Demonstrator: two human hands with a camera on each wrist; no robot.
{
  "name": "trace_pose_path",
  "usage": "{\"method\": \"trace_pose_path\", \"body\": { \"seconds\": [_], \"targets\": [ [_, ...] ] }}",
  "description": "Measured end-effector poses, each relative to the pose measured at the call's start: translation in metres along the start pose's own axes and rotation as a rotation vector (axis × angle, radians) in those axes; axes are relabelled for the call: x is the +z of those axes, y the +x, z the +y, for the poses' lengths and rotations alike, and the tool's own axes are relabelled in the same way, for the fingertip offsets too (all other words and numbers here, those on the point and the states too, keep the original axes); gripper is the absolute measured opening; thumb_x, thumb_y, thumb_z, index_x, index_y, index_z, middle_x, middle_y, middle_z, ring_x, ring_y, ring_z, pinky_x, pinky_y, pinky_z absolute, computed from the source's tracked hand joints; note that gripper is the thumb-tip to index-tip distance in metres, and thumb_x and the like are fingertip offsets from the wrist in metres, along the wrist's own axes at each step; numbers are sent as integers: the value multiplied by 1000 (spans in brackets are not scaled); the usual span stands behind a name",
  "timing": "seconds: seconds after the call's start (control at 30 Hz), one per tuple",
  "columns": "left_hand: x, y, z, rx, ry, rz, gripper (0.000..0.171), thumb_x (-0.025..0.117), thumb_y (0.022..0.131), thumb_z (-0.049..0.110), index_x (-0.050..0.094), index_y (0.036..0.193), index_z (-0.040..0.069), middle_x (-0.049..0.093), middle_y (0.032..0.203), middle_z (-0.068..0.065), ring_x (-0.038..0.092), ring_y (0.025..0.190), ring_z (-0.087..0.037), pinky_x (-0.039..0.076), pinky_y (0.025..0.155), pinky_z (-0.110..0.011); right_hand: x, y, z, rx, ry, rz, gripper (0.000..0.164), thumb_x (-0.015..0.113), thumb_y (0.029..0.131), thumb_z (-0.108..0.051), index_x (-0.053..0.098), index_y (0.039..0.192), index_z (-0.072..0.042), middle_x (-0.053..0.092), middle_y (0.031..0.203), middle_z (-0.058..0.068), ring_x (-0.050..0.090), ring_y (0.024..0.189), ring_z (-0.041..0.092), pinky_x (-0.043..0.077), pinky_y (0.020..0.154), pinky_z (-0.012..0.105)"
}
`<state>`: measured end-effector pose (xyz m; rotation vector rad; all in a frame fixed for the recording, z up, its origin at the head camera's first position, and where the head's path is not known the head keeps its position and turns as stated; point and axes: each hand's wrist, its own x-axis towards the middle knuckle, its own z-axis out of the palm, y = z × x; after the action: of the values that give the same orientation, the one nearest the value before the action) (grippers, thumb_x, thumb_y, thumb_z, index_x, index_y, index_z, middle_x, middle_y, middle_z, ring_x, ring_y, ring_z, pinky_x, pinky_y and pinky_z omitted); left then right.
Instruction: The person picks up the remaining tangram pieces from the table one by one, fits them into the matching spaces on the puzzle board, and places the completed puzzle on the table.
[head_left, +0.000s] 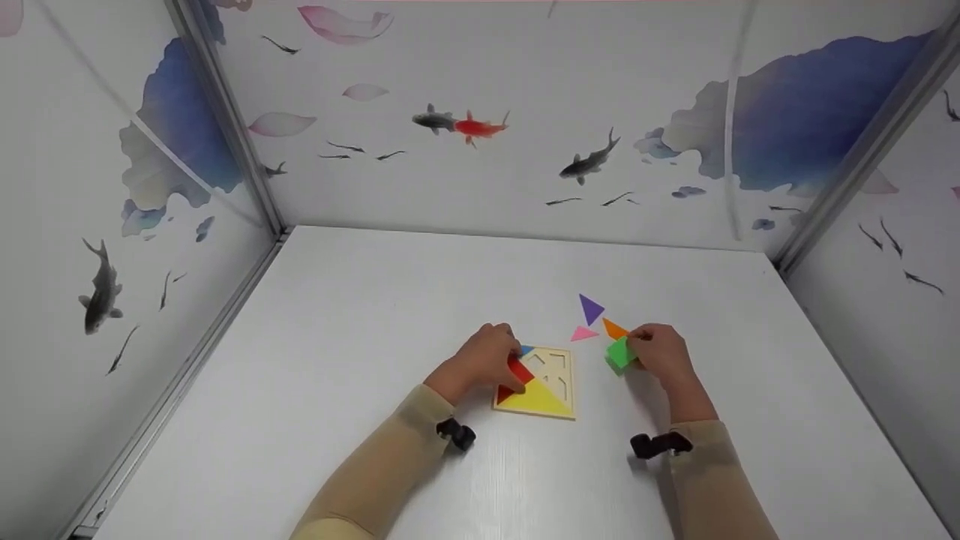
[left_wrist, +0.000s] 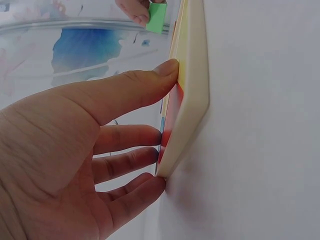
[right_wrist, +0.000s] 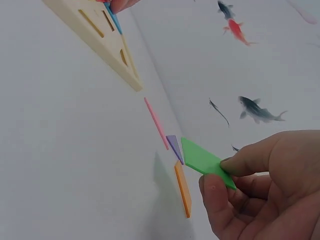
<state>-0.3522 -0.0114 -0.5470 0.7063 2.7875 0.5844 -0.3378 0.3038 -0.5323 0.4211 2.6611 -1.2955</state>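
Observation:
The wooden tangram board (head_left: 571,390) lies on the white table, with a yellow triangle (head_left: 536,397), a red piece (head_left: 519,370) and a blue piece (head_left: 527,349) in it. My left hand (head_left: 482,364) rests on its left side. In the left wrist view, its thumb presses near where yellow meets red, and its extended fingers touch the far edge. To the right of the board, my right hand (head_left: 664,352) pinches a flat green four-sided tangram piece (right_wrist: 202,160) between thumb and fingers, raised above the table.
Beyond the board's right corner lie a purple triangle (head_left: 591,309), a pink triangle (head_left: 584,333) and an orange piece (head_left: 614,328), the orange one close to the right hand. White walls printed with fish and petals enclose the table (head_left: 390,300) at the back and sides.

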Motion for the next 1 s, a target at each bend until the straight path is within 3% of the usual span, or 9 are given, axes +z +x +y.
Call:
{"method": "trace_pose_path", "body": {
  "seconds": [0.43, 0.73, 1.0],
  "targets": [
    [0, 1, 6, -2, -6, -3, 57, 94, 77, 43, 79, 124, 15, 64, 120, 0, 51, 109, -17, 53, 97, -30, 11, -3, -13, 48, 87, 13, 38, 58, 104, -19, 64, 133, 4, 62, 135, 23, 63, 99, 22, 59, 76, 22],
    [-2, -4, -2, 43, 2, 24, 53, 92, 78, 40, 80, 121, 12, 65, 117, -2, 52, 107, -19, 52, 97, -32, 30, -1, -29, -35, 126, 18, 27, 61, 100, -11, 69, 122, 4, 68, 119, 19, 66, 87, 17, 60, 74, 24],
    [0, -1, -1, 25, 0, 5, 57, 92, 79, 42, 78, 127, 13, 64, 120, -2, 52, 110, -19, 53, 98, -31, 45, -4, -28, -68, 159, 41, 30, 64, 99, -8, 72, 125, 3, 69, 124, 21, 68, 91, 19, 61, 76, 25]
  ]
}}
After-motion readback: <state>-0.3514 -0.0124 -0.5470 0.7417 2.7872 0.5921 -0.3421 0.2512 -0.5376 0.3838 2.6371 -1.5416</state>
